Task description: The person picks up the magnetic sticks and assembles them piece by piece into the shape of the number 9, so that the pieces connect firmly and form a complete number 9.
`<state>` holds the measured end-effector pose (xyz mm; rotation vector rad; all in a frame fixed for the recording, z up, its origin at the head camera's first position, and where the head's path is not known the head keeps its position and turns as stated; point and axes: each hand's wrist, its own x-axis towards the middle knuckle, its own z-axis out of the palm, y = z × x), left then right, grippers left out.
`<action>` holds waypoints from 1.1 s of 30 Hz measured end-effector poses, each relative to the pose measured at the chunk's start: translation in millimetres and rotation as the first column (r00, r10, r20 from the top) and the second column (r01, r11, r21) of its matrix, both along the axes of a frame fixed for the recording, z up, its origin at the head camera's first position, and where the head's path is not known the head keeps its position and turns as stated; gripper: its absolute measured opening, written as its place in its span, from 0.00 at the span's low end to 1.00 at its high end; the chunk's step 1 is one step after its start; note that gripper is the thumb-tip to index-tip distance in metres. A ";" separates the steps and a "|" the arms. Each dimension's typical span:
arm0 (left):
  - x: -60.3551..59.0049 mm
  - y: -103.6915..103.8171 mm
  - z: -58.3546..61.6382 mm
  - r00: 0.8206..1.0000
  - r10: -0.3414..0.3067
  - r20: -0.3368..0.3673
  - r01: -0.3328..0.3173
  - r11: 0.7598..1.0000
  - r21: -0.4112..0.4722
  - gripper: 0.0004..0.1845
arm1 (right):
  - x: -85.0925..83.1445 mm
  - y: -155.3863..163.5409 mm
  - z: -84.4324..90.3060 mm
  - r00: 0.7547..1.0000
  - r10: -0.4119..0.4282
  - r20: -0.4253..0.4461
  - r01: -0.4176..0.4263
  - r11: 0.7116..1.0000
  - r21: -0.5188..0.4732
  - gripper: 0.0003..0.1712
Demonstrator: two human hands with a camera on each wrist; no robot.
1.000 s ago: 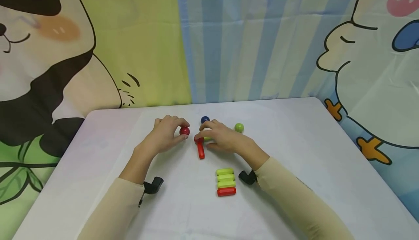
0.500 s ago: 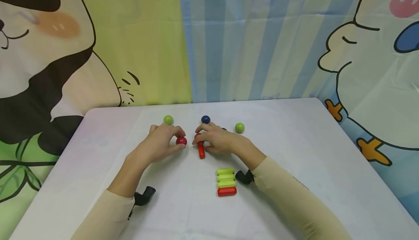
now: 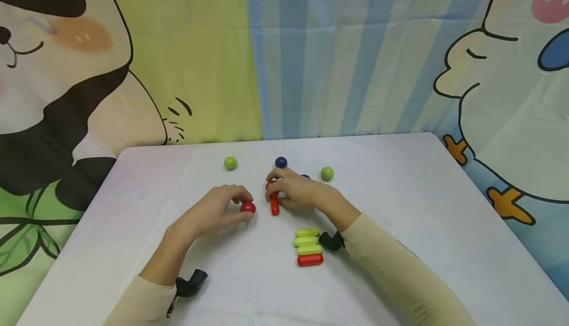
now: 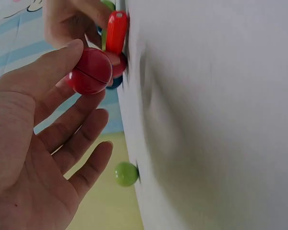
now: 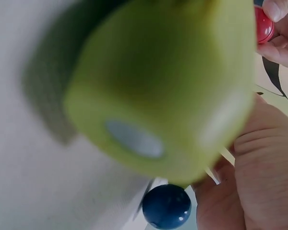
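My left hand point(image 3: 220, 210) pinches a red ball point(image 4: 91, 72) between thumb and fingertips, held just over the table in the left wrist view. The other fingers are spread loosely. To its right, my right hand point(image 3: 298, 189) curls its fingers over a second red ball point(image 3: 269, 185). A red rod point(image 3: 274, 206) runs from that ball toward the front, with the right thumb beside it. Part of a blue ball point(image 3: 305, 176) peeks out behind the right hand. A yellow-green rod's silver-tipped end point(image 5: 158, 96) looms blurred in the right wrist view.
Yellow-green rods point(image 3: 306, 241) and a red rod point(image 3: 310, 260) lie in a row near the right wrist camera point(image 3: 331, 241). Green balls point(image 3: 230, 163) point(image 3: 327, 173) and a dark blue ball point(image 3: 281, 162) sit farther back on the white table point(image 3: 382, 168). Printed curtains stand behind.
My left hand has moved toward the front with the red ball, uncovering the green ball at the back left. The right hand stays over its red ball and rod.
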<state>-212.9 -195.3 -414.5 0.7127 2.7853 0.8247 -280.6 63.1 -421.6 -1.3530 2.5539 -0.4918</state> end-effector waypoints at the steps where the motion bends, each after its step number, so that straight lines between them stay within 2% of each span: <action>1: 1.2 2.0 -0.5 1.000 -0.011 0.002 0.011 1.000 0.011 0.14 | -0.7 0.4 -0.8 1.000 0.005 0.001 -0.005 1.000 -0.013 0.14; 5: 4.4 12.1 -0.8 0.998 -0.060 -0.002 0.060 0.997 0.046 0.14 | -4.0 1.4 -3.6 1.000 0.017 0.005 -0.017 0.998 -0.061 0.13; 8: 5.6 19.8 0.3 0.997 -0.076 0.023 0.074 0.995 0.064 0.14 | -5.6 1.9 -4.5 1.000 0.018 0.011 -0.017 0.996 -0.088 0.13; 15: 4.3 27.5 -2.7 0.997 -0.062 0.051 0.059 0.996 0.068 0.16 | -8.7 0.9 -4.8 1.000 0.029 0.013 -0.027 0.992 -0.126 0.13; 22: 1.7 39.0 -10.9 0.995 -0.090 0.044 0.087 0.995 0.058 0.19 | -9.4 0.9 -5.4 1.000 0.024 0.012 -0.022 0.993 -0.116 0.12; 33: 0.6 37.9 -15.9 0.997 -0.075 0.021 0.074 0.995 0.069 0.19 | -10.1 0.8 -6.3 1.000 0.013 0.025 -0.011 0.994 -0.110 0.12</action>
